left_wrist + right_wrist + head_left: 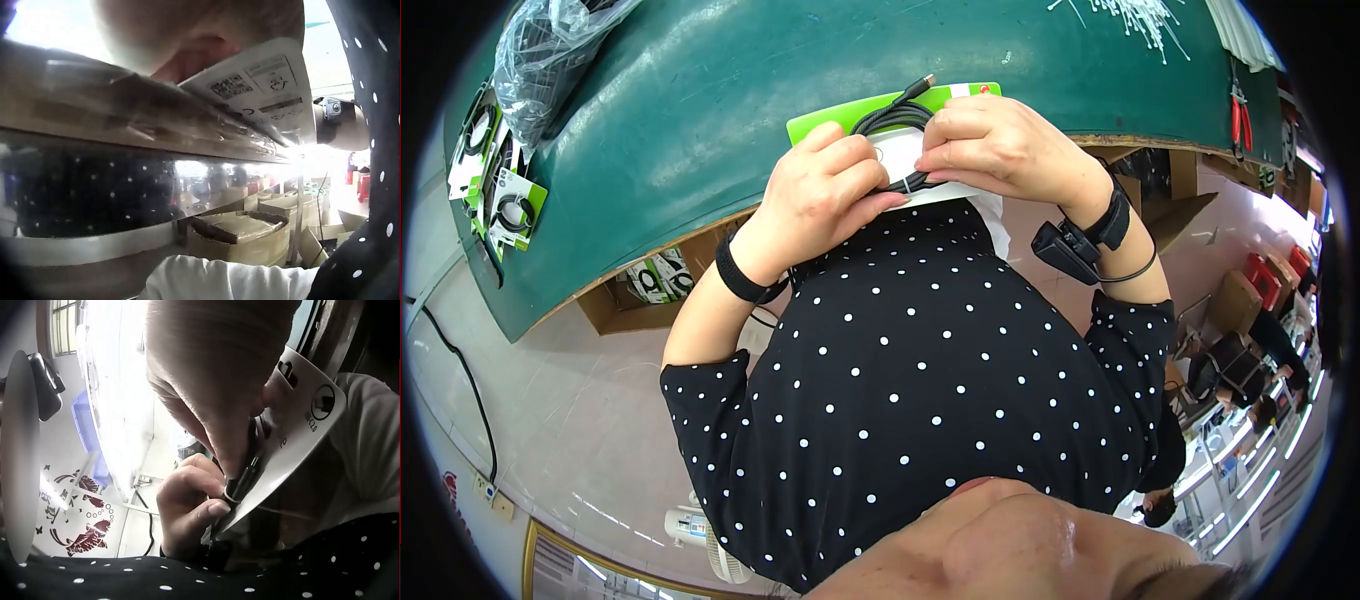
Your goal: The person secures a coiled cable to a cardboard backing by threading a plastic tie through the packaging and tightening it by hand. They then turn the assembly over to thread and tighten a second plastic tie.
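A coiled black cable (890, 119) lies on a green and white card (818, 122), right at the table's front edge and close to the person's body. Its plug (928, 80) points away from the body, over the card's green part. Around the near side of the coil a thin white tie (908, 185) shows. The left hand (822, 190) pinches the coil just left of that tie. From the other side, the right hand (1000, 148) grips the cable with thumb and fingers. The left wrist view shows the card's printed back (262, 84) with a QR code.
The green table (700, 110) carries a grey plastic bag (550, 75) and several carded cables (510, 215) at left. Loose white ties (1135, 20) lie at the far right, near red-handled pliers (1240, 120). Under the edge stands a cardboard box (615, 312) holding more carded cables.
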Available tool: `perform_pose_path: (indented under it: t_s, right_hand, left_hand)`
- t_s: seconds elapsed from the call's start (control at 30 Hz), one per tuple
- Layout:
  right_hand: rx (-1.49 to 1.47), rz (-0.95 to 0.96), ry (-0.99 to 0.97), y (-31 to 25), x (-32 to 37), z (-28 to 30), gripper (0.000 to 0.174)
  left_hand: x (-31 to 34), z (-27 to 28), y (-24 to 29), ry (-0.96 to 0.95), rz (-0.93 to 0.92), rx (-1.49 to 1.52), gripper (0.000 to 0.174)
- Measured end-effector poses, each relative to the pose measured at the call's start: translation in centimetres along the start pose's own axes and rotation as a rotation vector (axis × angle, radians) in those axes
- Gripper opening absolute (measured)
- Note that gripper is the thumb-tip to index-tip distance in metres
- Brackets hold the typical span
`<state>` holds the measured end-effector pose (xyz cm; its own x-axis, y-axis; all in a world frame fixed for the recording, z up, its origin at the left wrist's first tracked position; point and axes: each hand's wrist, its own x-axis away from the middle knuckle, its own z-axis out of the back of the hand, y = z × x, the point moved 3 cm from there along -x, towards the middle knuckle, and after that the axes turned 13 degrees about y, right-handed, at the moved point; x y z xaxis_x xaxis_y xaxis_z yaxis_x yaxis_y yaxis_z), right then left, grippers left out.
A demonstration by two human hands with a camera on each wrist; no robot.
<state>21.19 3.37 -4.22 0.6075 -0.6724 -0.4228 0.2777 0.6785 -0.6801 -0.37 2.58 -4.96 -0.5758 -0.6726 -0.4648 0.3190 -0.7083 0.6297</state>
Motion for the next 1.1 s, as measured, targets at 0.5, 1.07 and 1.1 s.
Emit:
perform_pose_path:
  t_s: [0.5,1.07,1.1]
  right_hand:
    - [0.139,-0.002,0.126,-1.5,1.9,0.1,0.021]
    - [0.121,-0.005,0.074,-1.4,2.7,0.1,0.022]
    - [0.122,-0.002,0.074,-1.4,2.5,0.2,0.022]
  left_hand:
    - [-0.2,-0.2,0.3,0.027,0.011,-0.013,0.021]
    - [0.1,0.9,0.1,-0.046,-0.011,-0.018,0.023]
    - [0.1,1.0,0.1,-0.051,-0.022,-0.008,0.024]
